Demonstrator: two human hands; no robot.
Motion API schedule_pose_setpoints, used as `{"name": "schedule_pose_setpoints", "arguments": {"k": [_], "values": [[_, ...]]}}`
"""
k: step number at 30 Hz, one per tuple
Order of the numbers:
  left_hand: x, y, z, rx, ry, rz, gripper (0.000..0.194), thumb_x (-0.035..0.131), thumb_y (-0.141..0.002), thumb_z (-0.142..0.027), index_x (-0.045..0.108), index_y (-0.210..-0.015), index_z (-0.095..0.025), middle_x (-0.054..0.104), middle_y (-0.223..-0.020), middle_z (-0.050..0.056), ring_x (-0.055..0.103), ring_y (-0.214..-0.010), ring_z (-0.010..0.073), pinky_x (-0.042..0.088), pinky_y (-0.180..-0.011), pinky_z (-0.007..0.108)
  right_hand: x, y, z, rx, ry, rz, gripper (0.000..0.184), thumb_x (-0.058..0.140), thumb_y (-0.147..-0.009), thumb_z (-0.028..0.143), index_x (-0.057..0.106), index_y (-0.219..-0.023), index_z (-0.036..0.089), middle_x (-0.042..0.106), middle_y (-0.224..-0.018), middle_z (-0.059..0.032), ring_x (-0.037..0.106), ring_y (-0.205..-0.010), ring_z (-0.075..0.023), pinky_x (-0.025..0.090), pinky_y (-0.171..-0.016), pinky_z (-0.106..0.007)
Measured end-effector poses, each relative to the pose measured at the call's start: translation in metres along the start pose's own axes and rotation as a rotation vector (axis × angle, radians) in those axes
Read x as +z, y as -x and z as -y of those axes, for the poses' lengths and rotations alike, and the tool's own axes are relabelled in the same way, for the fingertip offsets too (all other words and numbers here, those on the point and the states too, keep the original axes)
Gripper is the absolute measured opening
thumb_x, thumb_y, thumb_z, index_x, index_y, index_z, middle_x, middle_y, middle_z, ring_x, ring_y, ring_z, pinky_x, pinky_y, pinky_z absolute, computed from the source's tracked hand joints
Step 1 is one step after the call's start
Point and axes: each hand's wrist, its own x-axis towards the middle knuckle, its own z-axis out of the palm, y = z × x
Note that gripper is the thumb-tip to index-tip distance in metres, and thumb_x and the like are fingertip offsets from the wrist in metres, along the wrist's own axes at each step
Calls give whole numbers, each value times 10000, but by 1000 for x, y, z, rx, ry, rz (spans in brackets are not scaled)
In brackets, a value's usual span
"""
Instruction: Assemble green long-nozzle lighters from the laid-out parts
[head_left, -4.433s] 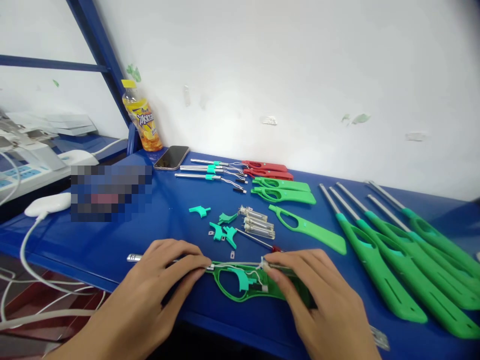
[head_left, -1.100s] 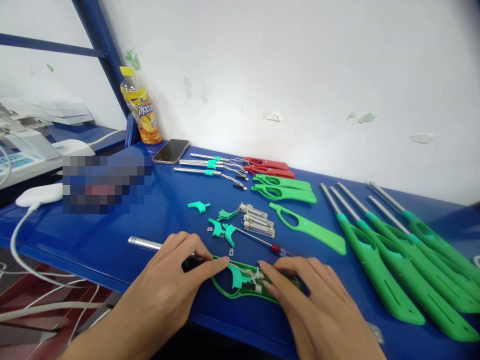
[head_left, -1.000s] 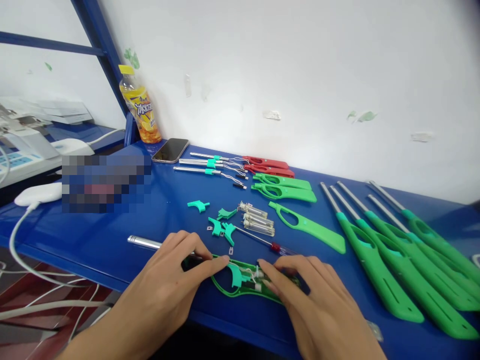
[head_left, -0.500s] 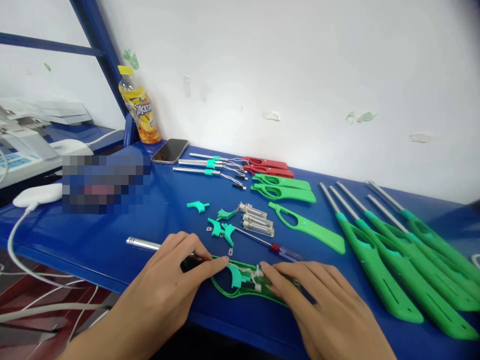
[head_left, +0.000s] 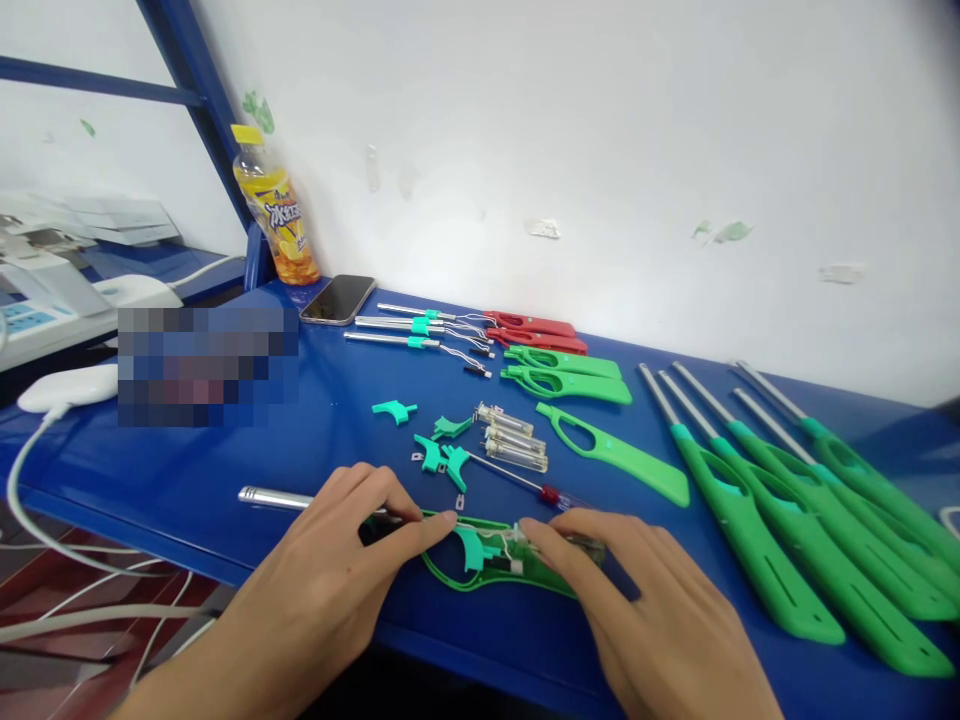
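At the front of the blue table lies an open green lighter shell [head_left: 459, 584] with a teal trigger [head_left: 472, 549], thin wires and a small black igniter with a white end inside it. A metal lighter tube [head_left: 274, 498] sticks out to the left. My left hand [head_left: 330, 550] is closed around the tube end of the shell, thumb and index pinching near the trigger. My right hand [head_left: 637, 580] grips the handle end, its index finger pressing by the clear fuel tank's tip. Much of that tank is hidden under my fingers.
Behind my hands lie loose teal triggers [head_left: 431, 453], clear fuel tanks [head_left: 516, 452] and a screwdriver [head_left: 551, 495]. Assembled green lighters [head_left: 787, 560] stand at right. Farther back are shell halves [head_left: 574, 388], wired tubes [head_left: 394, 340], a phone [head_left: 339, 299] and a drink bottle [head_left: 277, 215].
The metal tube has slid slightly left. The wires inside the shell sit a little differently, and my right hand has shifted slightly over the handle end.
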Motion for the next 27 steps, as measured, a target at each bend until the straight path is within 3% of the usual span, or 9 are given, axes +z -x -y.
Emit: {"name": "schedule_pose_setpoints", "arguments": {"k": [20, 27], "values": [[-3, -4, -2, 11, -12, -19, 566, 435, -992, 88, 687, -1326, -294, 628, -1050, 31, 558, -907, 183, 491, -835, 318, -3, 9, -13, -49, -28, 119, 456, 375, -1084, 94, 656, -1414, 236, 758, -1187, -76, 748, -983, -208, 586, -853, -338], [-3, -6, -2, 21, 2, 1, 561, 423, -1004, 96, 660, -1351, -277, 596, -1075, 39, 533, -934, 188, 473, -859, 330, -5, 8, -12, -80, -4, 89, 434, 367, -1109, 103, 662, -1402, 227, 760, -1155, -70, 744, -983, -208, 581, -844, -318]]}}
